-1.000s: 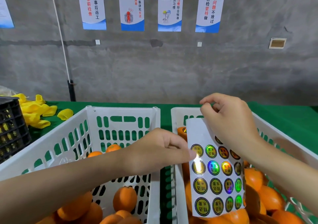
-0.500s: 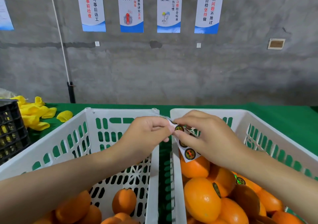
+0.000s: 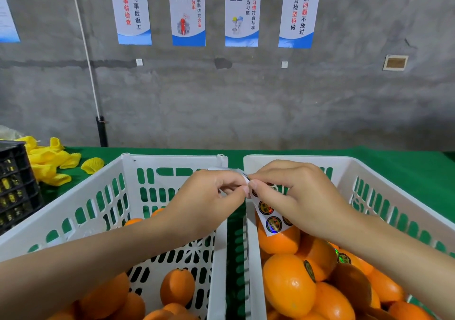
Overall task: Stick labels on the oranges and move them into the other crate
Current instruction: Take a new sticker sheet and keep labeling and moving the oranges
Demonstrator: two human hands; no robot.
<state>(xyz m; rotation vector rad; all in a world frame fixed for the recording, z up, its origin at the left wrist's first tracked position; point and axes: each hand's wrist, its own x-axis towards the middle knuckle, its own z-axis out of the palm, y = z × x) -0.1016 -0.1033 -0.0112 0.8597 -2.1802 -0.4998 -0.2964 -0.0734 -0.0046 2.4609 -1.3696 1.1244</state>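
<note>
Two white slotted crates stand side by side on a green table: the left crate (image 3: pixel 172 162) holds a few oranges (image 3: pixel 177 286), the right crate (image 3: pixel 344 164) is heaped with oranges (image 3: pixel 288 285), some bearing round labels. A label sheet (image 3: pixel 267 212) with round shiny stickers hangs bent over the gap between the crates. My left hand (image 3: pixel 209 201) pinches the sheet's top edge. My right hand (image 3: pixel 293 194) pinches the sheet right beside it, fingertips nearly touching the left hand's. Most of the sheet is hidden behind my right hand.
A black crate (image 3: pixel 14 184) stands at the far left edge. Yellow foam fruit nets (image 3: pixel 49 159) lie behind it on the green cloth (image 3: pixel 406 172). A grey wall with posters rises just behind the table.
The sheet, held flat and facing me a second ago, has been folded and lowered. Both hands came together at its top edge; over the last half second they barely moved.
</note>
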